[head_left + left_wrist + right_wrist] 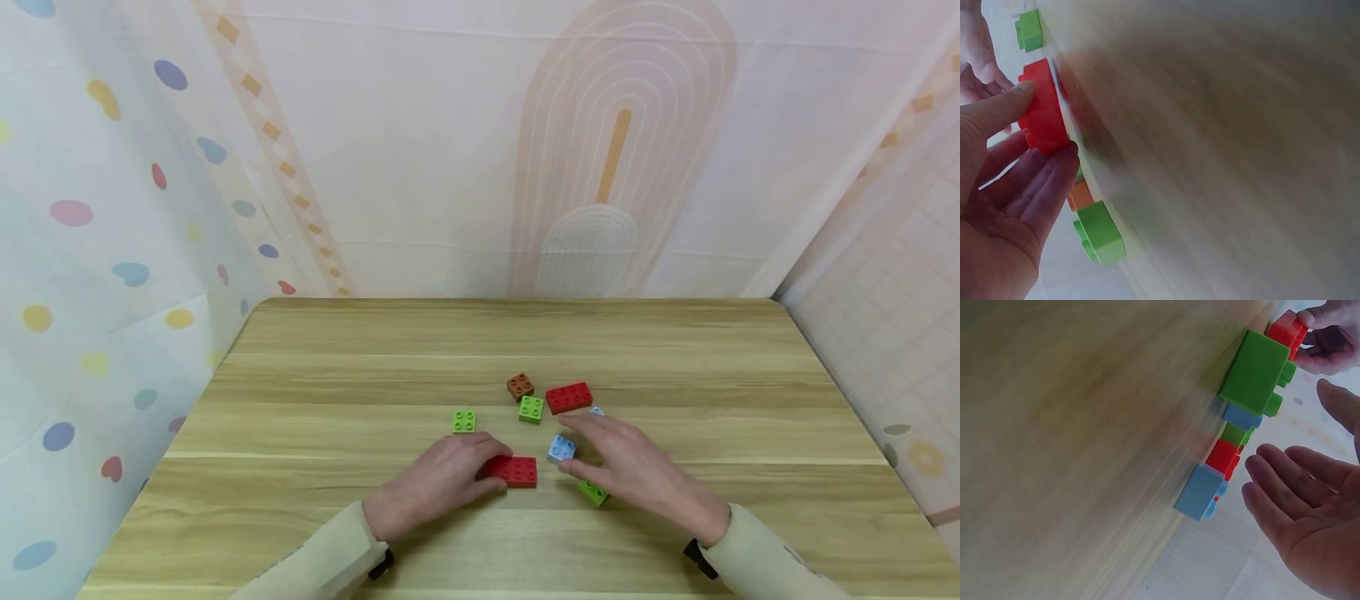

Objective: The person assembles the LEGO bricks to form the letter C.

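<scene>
My left hand (438, 477) holds a red eight-stud toy brick (522, 472) by its left end, thumb on the near side and fingers on the far side. In the left wrist view the same red brick (1045, 109) sits between thumb and fingertips. My right hand (637, 467) hovers to the right with its fingers loosely spread and nothing between them. By its thumb is a light blue brick (561, 448), and a green brick (594, 492) lies partly hidden under that hand. Another blue brick (596, 411) peeks out past its fingertips.
Beyond the hands lie a second red brick (570, 397), a brown brick (520, 386) and a green brick (531, 408) close together. One more green brick (464, 421) lies just past the left hand. The wooden table (337, 375) meets patterned curtains (420, 167) at the back and sides.
</scene>
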`<state>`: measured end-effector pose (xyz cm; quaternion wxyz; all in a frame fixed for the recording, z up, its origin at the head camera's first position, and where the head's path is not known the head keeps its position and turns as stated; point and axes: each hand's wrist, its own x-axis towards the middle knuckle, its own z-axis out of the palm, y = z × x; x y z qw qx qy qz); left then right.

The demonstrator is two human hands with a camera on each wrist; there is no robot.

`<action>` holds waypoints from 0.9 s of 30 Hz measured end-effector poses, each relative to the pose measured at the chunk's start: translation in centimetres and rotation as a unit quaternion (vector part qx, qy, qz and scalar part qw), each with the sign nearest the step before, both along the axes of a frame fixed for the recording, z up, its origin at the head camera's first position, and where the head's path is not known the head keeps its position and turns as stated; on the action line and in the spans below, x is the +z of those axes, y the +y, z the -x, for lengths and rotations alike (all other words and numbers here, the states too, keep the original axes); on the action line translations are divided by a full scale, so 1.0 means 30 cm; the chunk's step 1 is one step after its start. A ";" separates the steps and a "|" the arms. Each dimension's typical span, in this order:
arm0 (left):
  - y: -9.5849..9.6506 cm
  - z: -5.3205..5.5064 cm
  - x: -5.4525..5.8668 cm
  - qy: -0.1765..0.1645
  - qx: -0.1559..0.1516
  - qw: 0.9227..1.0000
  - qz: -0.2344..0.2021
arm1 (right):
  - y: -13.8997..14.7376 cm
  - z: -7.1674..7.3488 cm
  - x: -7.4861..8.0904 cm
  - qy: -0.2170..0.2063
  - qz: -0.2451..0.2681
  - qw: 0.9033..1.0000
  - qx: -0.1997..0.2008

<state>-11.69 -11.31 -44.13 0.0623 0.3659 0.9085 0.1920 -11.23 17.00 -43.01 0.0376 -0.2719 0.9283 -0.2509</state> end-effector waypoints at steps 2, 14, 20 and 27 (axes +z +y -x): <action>0.007 0.001 0.000 -0.009 0.005 1.000 0.000 | -0.005 0.005 -0.002 -0.004 -0.005 1.000 0.004; 0.018 0.003 -0.001 -0.016 0.004 1.000 0.010 | -0.037 0.025 -0.010 0.002 -0.049 0.999 0.007; 0.001 0.002 0.005 -0.051 0.005 0.999 0.002 | -0.047 0.029 -0.012 0.000 -0.058 0.998 0.006; -0.020 0.009 0.007 -0.096 0.012 0.995 -0.013 | -0.049 0.024 -0.005 0.002 -0.050 0.999 0.011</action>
